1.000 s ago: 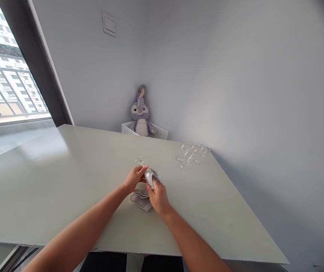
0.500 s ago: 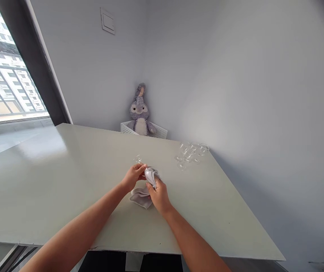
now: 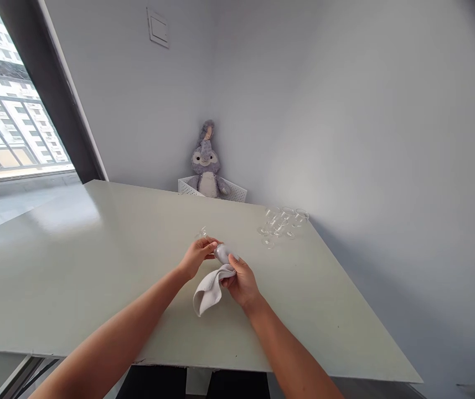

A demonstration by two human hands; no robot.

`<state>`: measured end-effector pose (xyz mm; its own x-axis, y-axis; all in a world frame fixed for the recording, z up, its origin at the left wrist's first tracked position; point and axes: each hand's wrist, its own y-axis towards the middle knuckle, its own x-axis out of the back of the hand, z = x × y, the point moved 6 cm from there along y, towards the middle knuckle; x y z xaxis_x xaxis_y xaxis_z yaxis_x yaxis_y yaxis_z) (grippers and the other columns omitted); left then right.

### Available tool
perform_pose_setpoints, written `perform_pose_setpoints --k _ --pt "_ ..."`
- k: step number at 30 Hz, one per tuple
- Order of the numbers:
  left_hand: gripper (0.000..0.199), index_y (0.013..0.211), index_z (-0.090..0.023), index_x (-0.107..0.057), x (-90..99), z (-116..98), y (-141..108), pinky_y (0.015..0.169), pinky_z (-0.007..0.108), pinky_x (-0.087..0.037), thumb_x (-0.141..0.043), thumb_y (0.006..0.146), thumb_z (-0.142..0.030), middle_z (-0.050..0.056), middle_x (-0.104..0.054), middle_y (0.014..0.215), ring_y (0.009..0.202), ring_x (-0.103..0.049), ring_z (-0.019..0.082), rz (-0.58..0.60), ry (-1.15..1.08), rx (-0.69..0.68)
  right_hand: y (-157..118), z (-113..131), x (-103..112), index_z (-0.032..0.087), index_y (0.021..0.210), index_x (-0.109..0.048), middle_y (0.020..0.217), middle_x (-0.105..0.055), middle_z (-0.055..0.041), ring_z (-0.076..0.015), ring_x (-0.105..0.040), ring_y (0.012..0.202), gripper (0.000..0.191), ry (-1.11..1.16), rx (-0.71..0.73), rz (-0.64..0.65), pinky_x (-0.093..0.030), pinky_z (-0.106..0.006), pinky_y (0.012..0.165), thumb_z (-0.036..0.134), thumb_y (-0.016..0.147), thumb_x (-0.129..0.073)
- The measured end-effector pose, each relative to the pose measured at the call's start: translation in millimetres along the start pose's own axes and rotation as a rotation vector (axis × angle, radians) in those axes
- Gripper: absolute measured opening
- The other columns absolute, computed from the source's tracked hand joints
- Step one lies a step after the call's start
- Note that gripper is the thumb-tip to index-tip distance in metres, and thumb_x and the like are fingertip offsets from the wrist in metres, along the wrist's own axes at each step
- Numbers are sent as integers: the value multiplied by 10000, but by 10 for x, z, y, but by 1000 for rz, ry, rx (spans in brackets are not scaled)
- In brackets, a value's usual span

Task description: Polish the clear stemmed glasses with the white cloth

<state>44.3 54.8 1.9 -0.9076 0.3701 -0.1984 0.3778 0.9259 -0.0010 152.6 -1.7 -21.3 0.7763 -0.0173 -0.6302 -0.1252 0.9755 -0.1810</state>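
Note:
A clear stemmed glass is tilted above the table, its bowl pointing to the right. My left hand is closed round its stem, and what looks like its foot shows just beyond the fingers. My right hand grips a pale grey cloth at the bowl's right side, thumb on top. Some of the cloth seems to be at or inside the bowl; the rest hangs down to the left in a loose fold. The right fingertips are partly hidden under the cloth.
Several clear stemmed glasses stand close together at the table's back right, near the wall. The pale glossy table reaches to the corner. Behind it, a grey plush toy sits in a white perforated basket.
The cloth that wrapped the bowl has been drawn back, so more of the bowl shows and the loose end hangs lower. My right hand has shifted slightly right; the left stays on the stem.

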Motion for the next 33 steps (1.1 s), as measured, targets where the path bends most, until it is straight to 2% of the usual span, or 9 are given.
perform_pose_setpoints --k 3,6,10,13,17,20,23,27,33 --pt "287 872 -165 -636 -14 -50 -13 876 392 -394 -619 725 -411 104 -614 1084 997 -538 238 5 -4 -51 11 -19 -12 156 875 -581 517 -520 42 -82 -481 405 273 61 -22 4 -388 -191 373 381 733 -646" --pt "269 958 -197 -628 -109 -76 -39 920 378 -375 -613 748 -365 89 -488 1286 1166 -437 258 158 -173 -73 -5 -12 -21 165 866 -580 569 -531 45 -66 -482 441 258 153 -33 -11 -432 -192 442 366 723 -656" --pt "236 952 -193 -614 -132 -43 -43 899 377 -402 -592 773 -345 94 -520 1246 1121 -485 251 225 -301 -38 -93 14 -140 188 1008 -566 658 -558 19 -104 -521 525 349 2 26 104 -461 -233 471 421 751 -605" --pt "248 931 -182 -601 -109 -9 -27 805 366 -454 -570 782 -378 104 -559 1183 971 -567 233 197 -343 -5 -131 22 -194 234 1175 -502 795 -599 -14 -163 -567 697 472 -393 181 175 -495 -284 553 365 736 -618" --pt "302 910 -160 -593 -106 39 -21 698 313 -478 -562 774 -427 117 -596 1084 831 -585 197 170 -309 54 -90 104 -103 262 1134 -570 1023 -614 -40 -225 -539 958 400 -901 521 65 -451 -336 791 245 734 -586" --pt "352 879 -161 -588 -57 94 -9 589 255 -464 -541 764 -490 65 -615 844 689 -566 149 80 -234 111 -47 118 -43 298 1115 -596 963 -649 -26 -224 -569 880 364 -1136 623 46 -427 -321 776 212 767 -535" --pt "387 904 -188 -582 11 140 3 488 209 -419 -521 750 -538 -7 -530 673 546 -490 96 -18 -137 153 -68 121 -72 336 1177 -545 918 -667 -25 -203 -566 789 396 -1384 714 47 -414 -299 717 203 811 -473" --pt "405 874 -184 -579 54 185 22 477 204 -421 -508 737 -558 -16 -496 658 527 -461 84 -80 -111 176 -127 145 -159 344 1163 -550 816 -667 -37 -185 -549 705 367 -1526 800 26 -397 -290 691 203 845 -431" --pt "359 708 -161 -530 142 225 65 522 267 -478 -515 725 -519 -7 -528 628 550 -518 114 -200 -138 158 -132 191 -167 324 1086 -598 771 -662 -42 -179 -560 705 322 -1557 803 -4 -403 -281 699 195 837 -440"
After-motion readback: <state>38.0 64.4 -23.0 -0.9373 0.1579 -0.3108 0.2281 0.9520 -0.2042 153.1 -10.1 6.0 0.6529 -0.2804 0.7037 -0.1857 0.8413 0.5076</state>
